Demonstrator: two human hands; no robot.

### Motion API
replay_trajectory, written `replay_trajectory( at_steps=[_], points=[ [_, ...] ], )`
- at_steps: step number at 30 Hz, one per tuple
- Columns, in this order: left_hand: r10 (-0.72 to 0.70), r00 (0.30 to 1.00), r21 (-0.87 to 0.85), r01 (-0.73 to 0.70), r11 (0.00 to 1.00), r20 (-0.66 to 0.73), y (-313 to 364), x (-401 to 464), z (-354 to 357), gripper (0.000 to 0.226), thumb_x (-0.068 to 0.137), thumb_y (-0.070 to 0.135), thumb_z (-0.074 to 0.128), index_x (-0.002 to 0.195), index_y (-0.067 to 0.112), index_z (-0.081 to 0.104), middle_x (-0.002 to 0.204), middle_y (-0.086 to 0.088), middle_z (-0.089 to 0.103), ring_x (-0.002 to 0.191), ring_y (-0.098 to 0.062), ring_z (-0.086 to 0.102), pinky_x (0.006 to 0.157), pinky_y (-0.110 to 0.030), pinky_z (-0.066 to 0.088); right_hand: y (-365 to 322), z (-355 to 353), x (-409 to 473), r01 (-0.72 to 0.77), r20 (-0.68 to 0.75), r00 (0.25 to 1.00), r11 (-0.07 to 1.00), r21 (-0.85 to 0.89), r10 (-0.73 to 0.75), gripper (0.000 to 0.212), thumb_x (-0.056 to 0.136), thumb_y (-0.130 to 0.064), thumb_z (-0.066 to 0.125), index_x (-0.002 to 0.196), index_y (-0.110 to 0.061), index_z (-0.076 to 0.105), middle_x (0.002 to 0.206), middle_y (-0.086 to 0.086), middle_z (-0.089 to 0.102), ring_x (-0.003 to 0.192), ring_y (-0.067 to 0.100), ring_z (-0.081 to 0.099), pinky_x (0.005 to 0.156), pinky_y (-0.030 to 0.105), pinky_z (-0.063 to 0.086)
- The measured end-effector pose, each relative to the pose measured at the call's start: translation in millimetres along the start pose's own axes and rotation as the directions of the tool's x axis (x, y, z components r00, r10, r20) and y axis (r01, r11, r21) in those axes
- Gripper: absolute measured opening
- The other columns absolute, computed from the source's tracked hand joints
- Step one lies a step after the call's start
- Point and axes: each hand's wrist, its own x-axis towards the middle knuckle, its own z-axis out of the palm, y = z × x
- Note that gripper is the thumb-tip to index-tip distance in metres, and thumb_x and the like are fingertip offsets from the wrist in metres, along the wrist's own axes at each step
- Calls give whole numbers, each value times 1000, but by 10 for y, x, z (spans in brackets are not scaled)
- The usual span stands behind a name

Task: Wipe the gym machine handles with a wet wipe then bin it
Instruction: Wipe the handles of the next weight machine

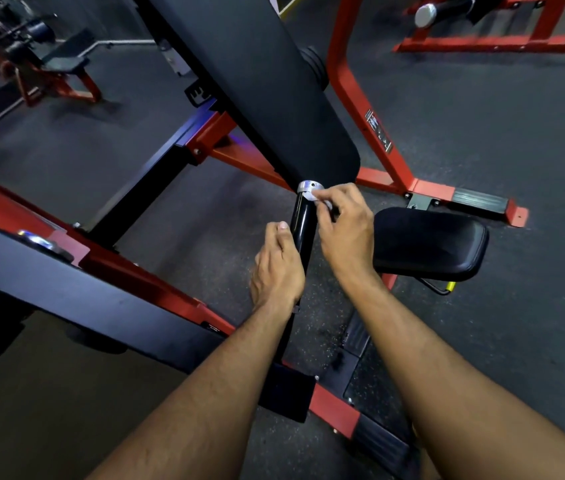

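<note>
At the centre of the view, a glossy black cylindrical machine handle with a silver metal end cap stands up toward the camera, in front of a long black padded backrest. The left hand curls around the lower part of the handle, thumb pointing up along its left side. The right hand pinches a small, crumpled white wet wipe between its fingertips and presses it against the handle's upper right side, just under the end cap. Most of the wipe is hidden by the fingers. To the right, just beside the right wrist, sits a black padded seat. A red steel frame rises behind it, over dark speckled rubber flooring. Other red and black gym machines stand far off at the upper left.
</note>
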Motion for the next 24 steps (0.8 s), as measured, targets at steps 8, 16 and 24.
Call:
replay_trajectory(
  at_steps=[8, 16, 24],
  points=[
    [-1, 1000, -13, 1, 1000, -8, 11, -14, -5, 40, 109, 49, 14, 120, 31, 48, 92, 9, 50, 97, -16, 43, 85, -39, 32, -80, -100, -669, -220, 70, 975, 953, 207, 209, 20, 91, -1, 67, 100, -16, 75, 99, -4, 67, 90, 6, 64, 73, 6, 46],
    [20, 1000, -8, -20, 1000, -15, 13, -19, -16, 40, 109, 48, 15, 118, 29, 49, 96, 7, 54, 96, -17, 46, 83, -37, 33, 19, -43, -721, -642, 258, 747, 563, 521, 613, 15, 94, -2, 66, 103, -12, 72, 92, -1, 76, 80, 9, 69, 73, 29, 58],
    [12, 1000, 23, -12, 1000, -21, -6, 1, -10, 39, 108, 49, 13, 116, 31, 47, 93, 7, 53, 95, -20, 50, 83, -39, 37, -18, 145, 152, -591, 211, 699, 387, 708, 683, 15, 96, -1, 62, 99, -14, 69, 92, -3, 74, 84, 6, 69, 73, 21, 58]
  ],
)
